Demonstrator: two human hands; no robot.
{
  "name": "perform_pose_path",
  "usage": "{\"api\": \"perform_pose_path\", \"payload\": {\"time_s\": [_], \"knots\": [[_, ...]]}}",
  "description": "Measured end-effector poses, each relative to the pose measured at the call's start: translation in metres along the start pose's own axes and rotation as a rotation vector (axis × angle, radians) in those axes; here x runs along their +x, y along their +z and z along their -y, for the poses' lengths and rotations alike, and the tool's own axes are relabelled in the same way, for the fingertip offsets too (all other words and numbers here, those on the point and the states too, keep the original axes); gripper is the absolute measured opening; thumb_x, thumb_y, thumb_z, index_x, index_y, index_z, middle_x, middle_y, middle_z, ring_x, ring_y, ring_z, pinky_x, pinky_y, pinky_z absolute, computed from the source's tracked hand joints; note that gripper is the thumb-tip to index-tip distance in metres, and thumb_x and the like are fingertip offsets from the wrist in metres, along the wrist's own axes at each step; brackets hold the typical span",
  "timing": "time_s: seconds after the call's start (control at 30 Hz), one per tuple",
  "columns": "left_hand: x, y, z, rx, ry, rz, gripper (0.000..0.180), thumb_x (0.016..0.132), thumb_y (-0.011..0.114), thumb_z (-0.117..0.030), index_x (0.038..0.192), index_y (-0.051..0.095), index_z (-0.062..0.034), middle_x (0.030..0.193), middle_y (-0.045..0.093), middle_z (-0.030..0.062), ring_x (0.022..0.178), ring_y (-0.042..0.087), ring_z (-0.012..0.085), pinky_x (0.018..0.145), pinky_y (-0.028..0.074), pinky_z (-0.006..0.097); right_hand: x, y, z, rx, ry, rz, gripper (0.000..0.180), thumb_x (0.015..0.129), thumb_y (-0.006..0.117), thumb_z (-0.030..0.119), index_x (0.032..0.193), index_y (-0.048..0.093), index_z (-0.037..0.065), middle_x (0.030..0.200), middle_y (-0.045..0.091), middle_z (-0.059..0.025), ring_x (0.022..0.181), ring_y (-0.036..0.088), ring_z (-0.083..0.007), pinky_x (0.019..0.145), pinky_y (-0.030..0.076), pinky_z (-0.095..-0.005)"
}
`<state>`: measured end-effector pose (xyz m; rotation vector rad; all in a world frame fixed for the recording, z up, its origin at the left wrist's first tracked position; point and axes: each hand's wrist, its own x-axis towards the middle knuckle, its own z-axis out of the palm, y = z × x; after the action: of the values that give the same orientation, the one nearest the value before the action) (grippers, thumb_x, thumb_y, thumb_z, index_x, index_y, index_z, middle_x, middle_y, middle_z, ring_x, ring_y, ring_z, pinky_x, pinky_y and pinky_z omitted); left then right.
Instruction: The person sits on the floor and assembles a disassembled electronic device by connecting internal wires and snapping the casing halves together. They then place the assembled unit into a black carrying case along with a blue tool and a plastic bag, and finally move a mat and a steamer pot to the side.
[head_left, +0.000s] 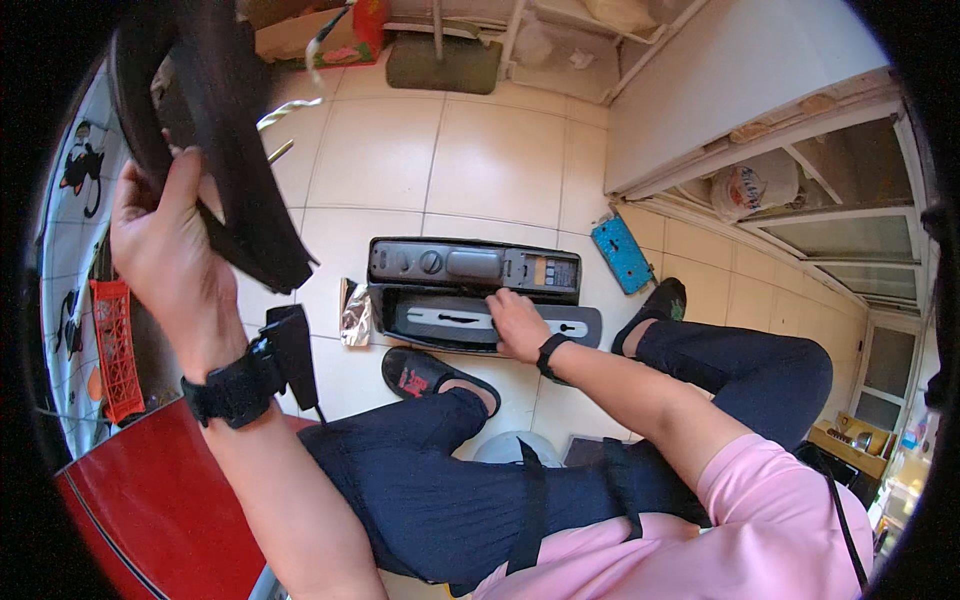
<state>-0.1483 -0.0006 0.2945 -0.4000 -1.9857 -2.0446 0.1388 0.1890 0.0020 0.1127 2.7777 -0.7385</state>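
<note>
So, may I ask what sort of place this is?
Probably a room in a home, though which one is unclear: the tiled floor, the slippers and the cartoon cat picture suggest it.

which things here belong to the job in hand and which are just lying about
Job in hand:
curved black piece, in the left hand
open black appliance, under the right hand

Seemingly just lying about:
blue rectangular item
red lattice basket
mop or broom

The machine (440, 297) lies on the floor (375, 150), foil (356, 318) just left, a block (622, 255) off its right end. The left slipper (418, 377) sits just before the machine, the right slipper (664, 298) near the block. Well behind is the mop (443, 66); right, the cabinet (740, 95).
</note>
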Motion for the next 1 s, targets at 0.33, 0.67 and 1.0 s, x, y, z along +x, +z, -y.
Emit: {"api": "perform_pose_path", "payload": {"time_s": [0.33,0.67,1.0], "knots": [[0.021,-0.023,0.029,0.138,-0.015,0.098,0.033,0.097,0.067,-0.007,0.128,0.061,0.0009,0.115,0.068,0.0090,0.102,0.065,0.0152,0.092,0.049,0.026,0.009,0.038,0.000,-0.086,-0.011,-0.061,0.058,0.074,0.069,0.006,0.129,0.053,0.000,0.109,0.057,-0.0156,0.103,0.057,-0.0322,0.092,0.047,-0.0409],[0.023,-0.026,0.041,0.197,-0.096,0.075,0.032,0.097,0.068,-0.011,0.127,0.063,-0.0015,0.119,0.069,0.0100,0.112,0.062,0.0179,0.102,0.044,0.031,-0.024,0.004,-0.035,0.287,-0.175,-0.434,0.033,0.082,0.070,0.017,0.112,0.064,0.004,0.111,0.065,-0.0152,0.107,0.062,-0.0329,0.090,0.051,-0.0460],[0.025,-0.027,0.029,0.048,-0.248,0.047,0.034,0.098,0.068,-0.014,0.128,0.061,-0.0013,0.119,0.068,0.0112,0.113,0.062,0.0192,0.097,0.049,0.035,-0.079,-0.051,-0.247,-0.195,0.787,-0.162,0.101,0.069,0.084,0.040,0.145,0.038,-0.007,0.137,0.052,-0.0246,0.134,0.043,-0.0396,0.117,0.030,-0.0497]]}}
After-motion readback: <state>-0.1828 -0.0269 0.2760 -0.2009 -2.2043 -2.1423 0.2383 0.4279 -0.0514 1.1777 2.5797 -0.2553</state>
